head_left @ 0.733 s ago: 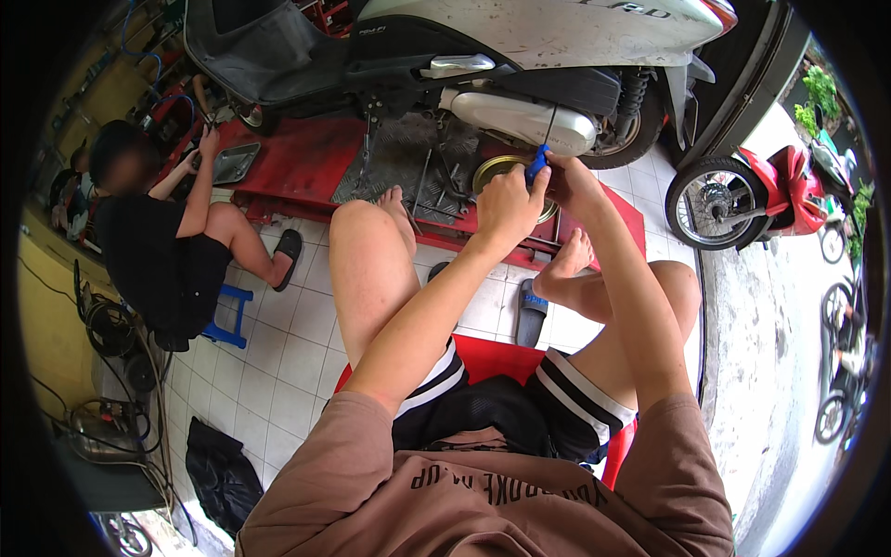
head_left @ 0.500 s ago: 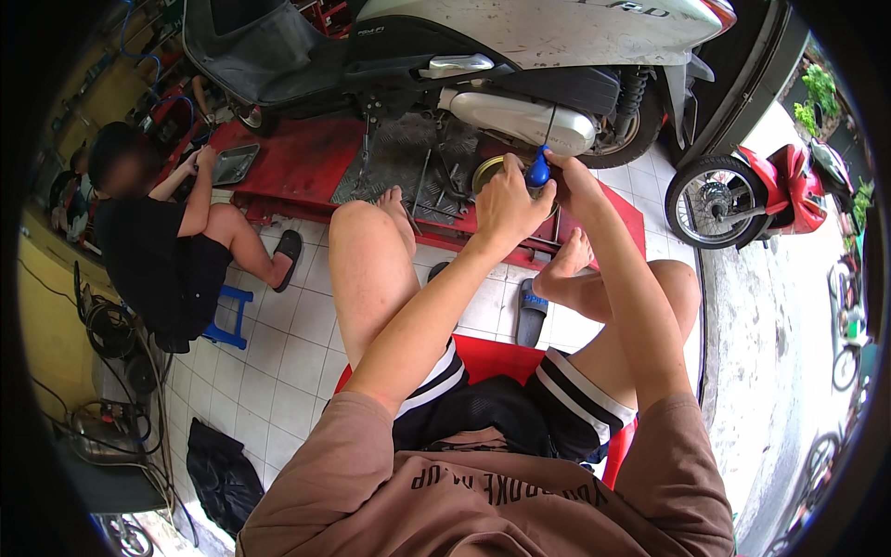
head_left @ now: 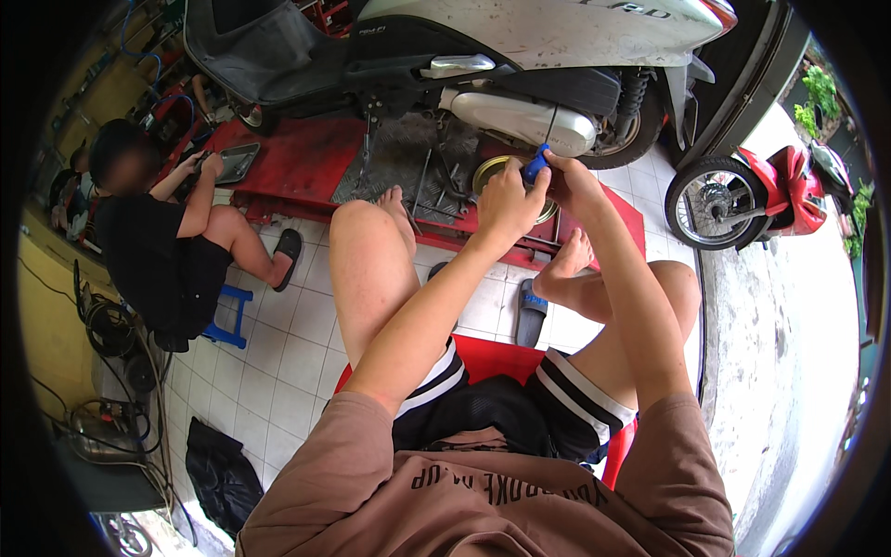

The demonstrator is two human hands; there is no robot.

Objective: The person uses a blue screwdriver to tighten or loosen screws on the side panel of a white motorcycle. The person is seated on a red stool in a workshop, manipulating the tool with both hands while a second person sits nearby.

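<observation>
Above the red lift platform, both my hands come together on a blue-handled screwdriver (head_left: 535,167). Its thin dark shaft points up toward the scooter's silver engine cover. My left hand (head_left: 508,200) is closed at the handle's left side, with the thumb pressed along it. On the handle's right side my right hand (head_left: 575,184) is closed too, its fingers partly hidden. Beneath the hands lies a round, gold-rimmed dish or ring (head_left: 486,171), partly covered by them. The scooter (head_left: 520,116) stands on the platform just beyond.
Metal tools (head_left: 429,176) lie on the red platform (head_left: 297,158) left of my hands. A person in black (head_left: 158,232) sits at the left by a metal tray (head_left: 243,162). A red motorbike (head_left: 780,195) stands at the right. A slipper (head_left: 531,311) lies near my foot.
The blue handle has tipped and turned slightly between my fingers, and my left hand has shifted a little lower and left. The other person's hands have moved slightly.
</observation>
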